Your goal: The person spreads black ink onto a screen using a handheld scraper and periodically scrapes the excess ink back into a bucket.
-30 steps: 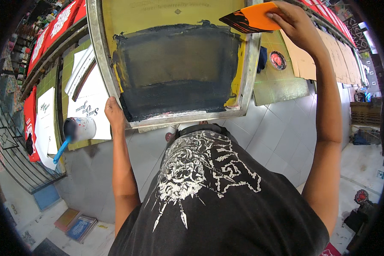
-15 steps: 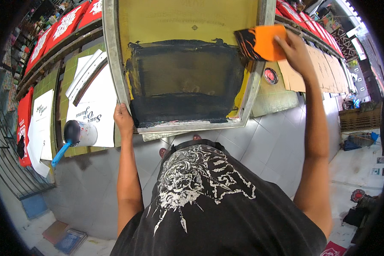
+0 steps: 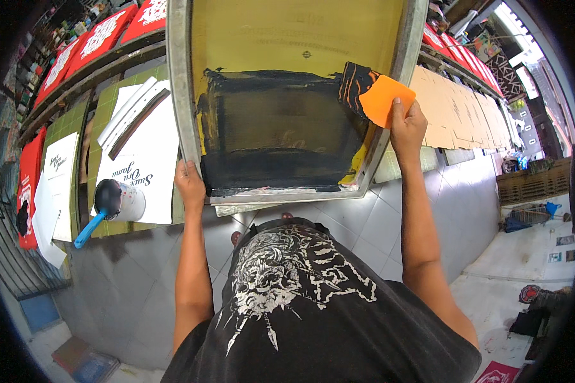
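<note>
A screen printing frame [image 3: 181,83] with yellow mesh is tilted up in front of me. Dark ink [image 3: 268,173] coats the lower part of its mesh, thickest along the bottom band. My left hand [image 3: 190,184] grips the frame at its lower left corner, fingers mostly hidden behind the rim. In my right hand [image 3: 407,127] is an orange plastic scraper [image 3: 386,100], pinched between thumb and fingers. Black ink streaks the scraper's far end, which lies over the right side of the inked mesh; whether it touches I cannot tell.
At the left, a white ink tub [image 3: 131,203] with a blue-handled tool [image 3: 88,231] stands on printed white fabric [image 3: 153,150]. A squeegee [image 3: 131,120] lies behind it. Red printed shirts [image 3: 102,32] line the far left; brown cardboard sheets [image 3: 453,112] lie at the right.
My right hand has come left and down, bringing the scraper from beyond the frame's right rim to over the inked mesh. My left hand keeps its hold on the corner.
</note>
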`<state>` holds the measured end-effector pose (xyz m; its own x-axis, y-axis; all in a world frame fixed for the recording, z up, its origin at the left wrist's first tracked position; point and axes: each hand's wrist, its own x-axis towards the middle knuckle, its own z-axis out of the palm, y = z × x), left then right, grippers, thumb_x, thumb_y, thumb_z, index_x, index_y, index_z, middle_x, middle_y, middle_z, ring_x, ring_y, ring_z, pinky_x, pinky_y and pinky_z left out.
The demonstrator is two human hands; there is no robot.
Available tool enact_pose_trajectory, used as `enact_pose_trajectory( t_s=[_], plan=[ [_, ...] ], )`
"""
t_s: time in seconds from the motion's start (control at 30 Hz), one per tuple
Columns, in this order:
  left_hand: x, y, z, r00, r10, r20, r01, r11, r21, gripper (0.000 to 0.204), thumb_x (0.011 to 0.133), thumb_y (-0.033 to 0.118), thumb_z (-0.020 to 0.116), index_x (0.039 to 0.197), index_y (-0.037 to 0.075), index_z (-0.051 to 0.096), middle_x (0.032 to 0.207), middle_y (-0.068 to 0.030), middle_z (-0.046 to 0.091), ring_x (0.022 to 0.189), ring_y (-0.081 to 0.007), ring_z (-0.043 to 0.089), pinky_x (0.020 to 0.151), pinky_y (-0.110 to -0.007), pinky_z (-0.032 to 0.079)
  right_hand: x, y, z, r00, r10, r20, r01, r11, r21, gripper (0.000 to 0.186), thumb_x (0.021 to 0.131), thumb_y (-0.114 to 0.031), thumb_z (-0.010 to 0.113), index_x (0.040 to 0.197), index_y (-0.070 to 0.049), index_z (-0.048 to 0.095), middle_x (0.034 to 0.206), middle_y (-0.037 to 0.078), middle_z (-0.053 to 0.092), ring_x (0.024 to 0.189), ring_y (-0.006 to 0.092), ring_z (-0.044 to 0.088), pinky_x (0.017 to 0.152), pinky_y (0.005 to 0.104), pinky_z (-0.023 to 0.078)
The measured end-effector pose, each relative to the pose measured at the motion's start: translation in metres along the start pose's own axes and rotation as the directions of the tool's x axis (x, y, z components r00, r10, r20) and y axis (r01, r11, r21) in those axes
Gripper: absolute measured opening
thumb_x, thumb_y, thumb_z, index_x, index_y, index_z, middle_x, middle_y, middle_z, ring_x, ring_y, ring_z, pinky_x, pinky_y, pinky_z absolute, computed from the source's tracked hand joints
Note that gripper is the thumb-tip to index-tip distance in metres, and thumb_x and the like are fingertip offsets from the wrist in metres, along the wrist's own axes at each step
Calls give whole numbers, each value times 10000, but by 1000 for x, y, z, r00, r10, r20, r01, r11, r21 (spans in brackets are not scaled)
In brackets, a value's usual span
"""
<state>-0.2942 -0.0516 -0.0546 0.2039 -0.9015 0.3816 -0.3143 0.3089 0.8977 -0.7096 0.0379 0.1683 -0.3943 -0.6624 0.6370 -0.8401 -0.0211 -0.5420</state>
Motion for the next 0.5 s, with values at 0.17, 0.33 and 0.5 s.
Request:
enact_pose_trajectory(
  t_s=[0.17, 0.33, 0.5],
  plan=[
    [0, 5, -3, 997, -50, 53, 52, 998, -36, 393, 999, 310, 481, 839, -47, 521, 650, -112, 458, 640, -181, 418, 584, -352, 378, -9, -27, 25, 999, -38, -29, 38, 999, 4, 251, 927, -189, 557, 799, 26, 560, 654, 184, 564, 571, 276, 549, 553, 396, 415],
    [-2, 9, -3, 999, -22, 29, 22, 1000, -16, 346, 1001, 271, 488, 874, -43, 557, 639, -11, 455, 621, -113, 411, 540, -297, 359, -13, -62, 55, 993, -115, -1, 115, 993, 3, 234, 904, -179, 576, 783, 19, 546, 648, 197, 549, 582, 329, 548, 553, 416, 417],
    [0, 25, -7, 995, -46, 84, 44, 999, 24, 367, 1006, 278, 450, 890, -48, 572, 737, -138, 567, 700, -217, 518, 662, -375, 428, -13, -102, 92, 969, -245, 16, 246, 969, -37, 194, 887, -161, 578, 819, 19, 556, 676, 210, 566, 615, 394, 568, 559, 451, 436]
  ],
)
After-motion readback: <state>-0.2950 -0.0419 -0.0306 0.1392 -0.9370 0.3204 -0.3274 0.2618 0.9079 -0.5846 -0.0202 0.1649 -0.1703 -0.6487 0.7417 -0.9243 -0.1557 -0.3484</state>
